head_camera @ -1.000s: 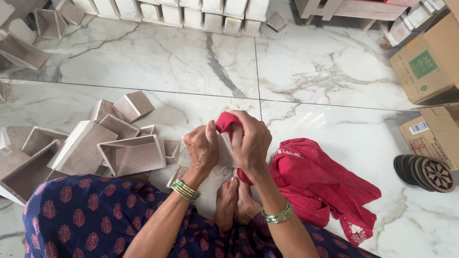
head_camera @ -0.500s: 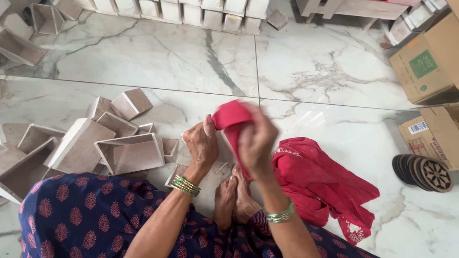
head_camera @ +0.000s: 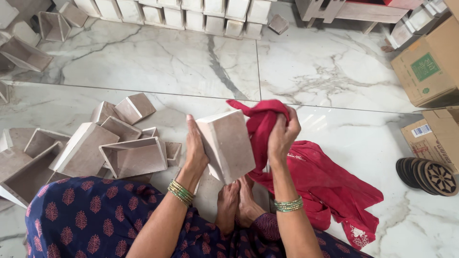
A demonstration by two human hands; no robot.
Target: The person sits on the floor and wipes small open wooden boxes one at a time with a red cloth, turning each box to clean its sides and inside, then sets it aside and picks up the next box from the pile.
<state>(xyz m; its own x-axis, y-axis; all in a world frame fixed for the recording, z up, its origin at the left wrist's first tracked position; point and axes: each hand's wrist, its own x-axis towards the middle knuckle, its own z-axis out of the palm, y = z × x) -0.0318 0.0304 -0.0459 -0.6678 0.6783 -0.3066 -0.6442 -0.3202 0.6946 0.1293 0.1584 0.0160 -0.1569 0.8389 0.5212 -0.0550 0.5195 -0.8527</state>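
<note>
Both hands grip: left hand [head_camera: 196, 148] holds a pale box [head_camera: 227, 143], right hand [head_camera: 282, 136] bunches red cloth [head_camera: 260, 126], fingertips hidden.

Left of the hands, a heap of pale ceramic pots [head_camera: 119, 155] lies on the marble floor [head_camera: 143, 62]. Far right stand cardboard boxes [head_camera: 428, 64] and stacked dark discs [head_camera: 428, 177]. Beyond, white pots [head_camera: 191, 12] line up.
</note>
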